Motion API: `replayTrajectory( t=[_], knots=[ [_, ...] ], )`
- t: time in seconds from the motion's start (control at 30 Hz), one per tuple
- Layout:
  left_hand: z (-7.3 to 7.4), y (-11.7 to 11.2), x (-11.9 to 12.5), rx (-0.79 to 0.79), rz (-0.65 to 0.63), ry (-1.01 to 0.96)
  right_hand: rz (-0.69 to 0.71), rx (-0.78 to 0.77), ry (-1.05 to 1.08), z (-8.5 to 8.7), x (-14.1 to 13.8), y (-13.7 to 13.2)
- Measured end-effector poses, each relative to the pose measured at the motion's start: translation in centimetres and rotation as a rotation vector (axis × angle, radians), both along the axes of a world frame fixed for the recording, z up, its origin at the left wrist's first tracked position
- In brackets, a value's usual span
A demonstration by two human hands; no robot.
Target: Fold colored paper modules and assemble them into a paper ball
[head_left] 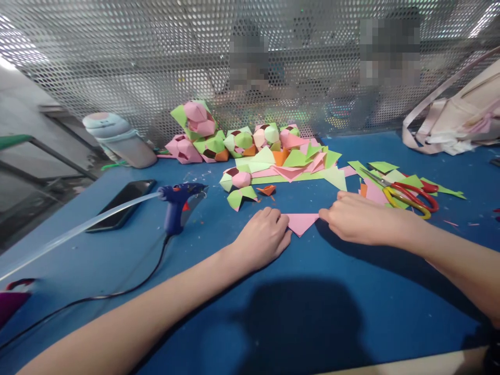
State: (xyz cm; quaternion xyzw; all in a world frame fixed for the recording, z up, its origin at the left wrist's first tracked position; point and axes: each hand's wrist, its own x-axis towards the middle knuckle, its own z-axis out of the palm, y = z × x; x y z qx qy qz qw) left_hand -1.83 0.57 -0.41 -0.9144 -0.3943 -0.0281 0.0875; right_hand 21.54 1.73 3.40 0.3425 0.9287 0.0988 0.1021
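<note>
Blue is the table (312,312) top where both hands work. Far on the left lies a dark phone (123,203), and next to it a blue glue gun (177,205) stands with a clear glue stick poking out the back. The left hand (263,234) comes next. Its arm reaches in from the low left, knuckles up. Its fingers are bent and close together, and their tips press down on the left edge of the pink paper (300,223). That paper lies flat on the table, right between the two hands, with a point facing the person. The right hand (359,219) lies palm down, fingers close together, and its tips touch the right corner of the paper. Just past this hand lie red and yellow scissors (410,195) on green and pink scraps.
</note>
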Motion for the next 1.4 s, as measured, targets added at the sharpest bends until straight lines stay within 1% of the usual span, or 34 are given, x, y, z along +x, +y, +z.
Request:
replayTrajectory(
  t=[0.1,0.2,0.3,0.43,0.5,0.57,0.63,0.7,0.77,0.83,0.93,1.0,1.07,1.2,1.27,1.33,1.4],
  knots=[
    [0.0,0.2,-0.1,0.016,0.020,-0.101,-0.100,-0.087,0.042,0.8,-0.1,0.8],
    [0.0,0.5,0.1,0.029,0.015,-0.134,-0.205,-0.235,0.178,1.3,0.0,1.9],
    [-0.1,0.7,0.3,0.020,0.005,-0.165,-0.240,-0.357,0.329,1.2,0.3,3.0],
    [-0.1,0.9,0.4,0.006,0.012,-0.209,-0.257,-0.453,0.484,0.7,0.4,3.7],
    [-0.1,0.9,0.5,-0.027,0.008,-0.243,-0.310,-0.540,0.592,0.5,0.2,3.8],
    [0.0,1.0,0.5,-0.095,0.021,-0.296,-0.377,-0.643,0.740,0.1,-0.1,3.9],
    [0.0,1.0,0.5,-0.165,0.077,-0.362,-0.445,-0.689,0.926,-0.4,-0.6,4.1],
    [-0.1,1.1,0.4,-0.202,0.155,-0.434,-0.510,-0.678,1.104,-1.1,-1.1,4.2],
    [-0.3,1.2,0.4,-0.210,0.215,-0.501,-0.556,-0.673,1.197,-1.9,-1.6,4.1],
    [-0.5,1.2,0.5,-0.223,0.247,-0.556,-0.555,-0.651,1.178,-2.7,-2.3,3.6],
    [-0.5,1.0,0.7,-0.252,0.277,-0.645,-0.518,-0.531,1.069,-3.5,-3.0,2.5],
    [-0.4,0.9,0.9,-0.298,0.281,-0.739,-0.482,-0.475,1.018,-3.9,-3.2,2.1],
    [-0.5,1.0,0.9,-0.362,0.283,-0.843,-0.450,-0.478,0.990,-4.0,-3.0,2.1],
    [-1.0,1.8,0.3,-0.453,0.298,-1.019,-0.422,-0.548,0.945,-3.8,-2.6,2.6],
    [-1.2,2.2,0.1,-0.475,0.285,-1.034,-0.416,-0.569,0.936,-3.8,-2.5,2.7],
    [-1.3,2.4,-0.1,-0.467,0.266,-0.983,-0.414,-0.554,0.943,-3.8,-2.6,2.5],
    [-1.3,2.4,-0.2,-0.425,0.248,-0.912,-0.410,-0.511,0.952,-4.0,-2.7,2.4]
  ],
)
